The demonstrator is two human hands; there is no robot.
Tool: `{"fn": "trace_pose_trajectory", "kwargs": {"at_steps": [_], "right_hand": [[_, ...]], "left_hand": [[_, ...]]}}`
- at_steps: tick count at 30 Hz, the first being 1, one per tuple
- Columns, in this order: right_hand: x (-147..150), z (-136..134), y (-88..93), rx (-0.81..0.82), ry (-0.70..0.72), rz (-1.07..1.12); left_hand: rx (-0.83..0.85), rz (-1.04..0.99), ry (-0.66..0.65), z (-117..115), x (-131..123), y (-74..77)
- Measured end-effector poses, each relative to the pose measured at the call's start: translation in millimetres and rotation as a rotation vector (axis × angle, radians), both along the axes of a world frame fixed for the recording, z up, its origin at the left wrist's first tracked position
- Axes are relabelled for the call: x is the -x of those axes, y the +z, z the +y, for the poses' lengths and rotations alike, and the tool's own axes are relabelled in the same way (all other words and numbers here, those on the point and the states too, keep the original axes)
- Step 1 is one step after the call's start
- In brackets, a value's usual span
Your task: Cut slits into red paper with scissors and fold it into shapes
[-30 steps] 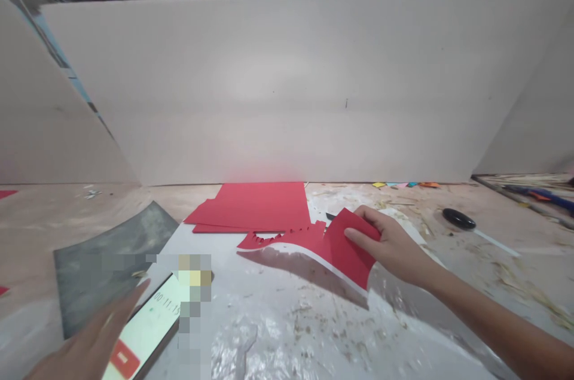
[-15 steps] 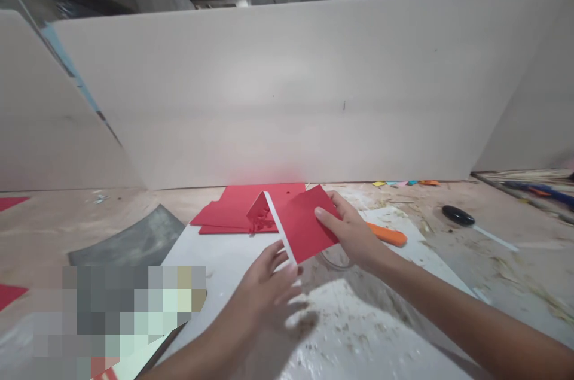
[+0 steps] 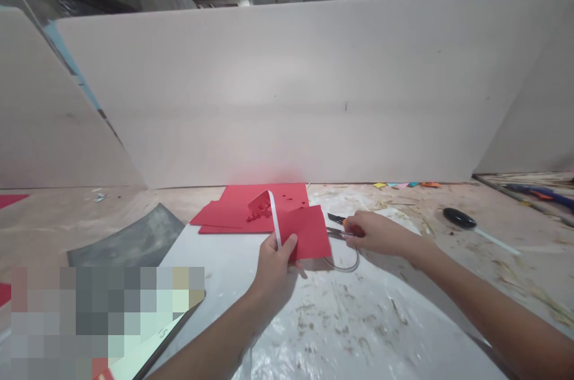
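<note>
My left hand [image 3: 273,263] pinches a folded piece of red card [image 3: 309,233] between thumb and fingers; a white strip [image 3: 275,218] runs along its fold. My right hand [image 3: 381,233] has its fingers closed at the handles of a pair of scissors [image 3: 336,233], whose metal blades point left toward the card. Just beyond the blades shows the dark tip of an orange-handled cutter [image 3: 336,219], its handle mostly hidden by my right hand. Below the scissors a thin grey loop [image 3: 352,266] lies on the white sheet. Small red cuttings [image 3: 260,210] lie behind the card.
Several larger red sheets [image 3: 224,212] lie on the white covering [image 3: 215,254] before a tall white partition [image 3: 291,87]. At left is a dark grey sheet [image 3: 130,239]. A black-handled tool [image 3: 460,218] lies at right, with coloured paper scraps [image 3: 403,185] along the partition's foot.
The red card has passed from my right hand to my left and come lower. My right hand has moved right and closed on the scissors.
</note>
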State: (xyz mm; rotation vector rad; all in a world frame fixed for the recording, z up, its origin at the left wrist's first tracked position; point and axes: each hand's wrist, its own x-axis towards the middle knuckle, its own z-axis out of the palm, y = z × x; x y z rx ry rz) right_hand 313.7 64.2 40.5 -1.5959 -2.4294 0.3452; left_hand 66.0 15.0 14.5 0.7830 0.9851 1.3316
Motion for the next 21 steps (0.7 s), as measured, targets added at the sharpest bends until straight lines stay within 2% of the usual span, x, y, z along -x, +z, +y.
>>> {"fn": "trace_pose_trajectory", "kwargs": {"at_steps": [5, 8, 10, 13, 17, 21], "right_hand": [[7.7, -8.9, -6.5, -0.099, -0.026, -0.032], [15.0, -14.2, -3.0, -0.073, -0.095, 0.129], [19.2, -15.5, 0.7, -0.018, -0.136, 0.348], [21.7, -12.5, 4.9, 0.099, -0.084, 0.563], [16.8, -4.1, 3.7, 0.319, -0.02, 0.708], [11.4, -4.4, 4.5, 0.467, 0.018, 0.665]], "left_hand": [[-0.025, -0.03, -0.014, 4.7, 6.5, -2.3], [-0.01, -0.069, -0.03, 9.4, 9.4, -3.3], [-0.004, -0.1, -0.035, 12.3, 9.4, -4.1], [0.001, -0.171, -0.049, 15.1, 7.4, -6.0], [0.028, -0.245, -0.051, 16.0, 6.1, -7.8], [0.042, -0.215, -0.007, 15.5, 8.5, -8.8]]}}
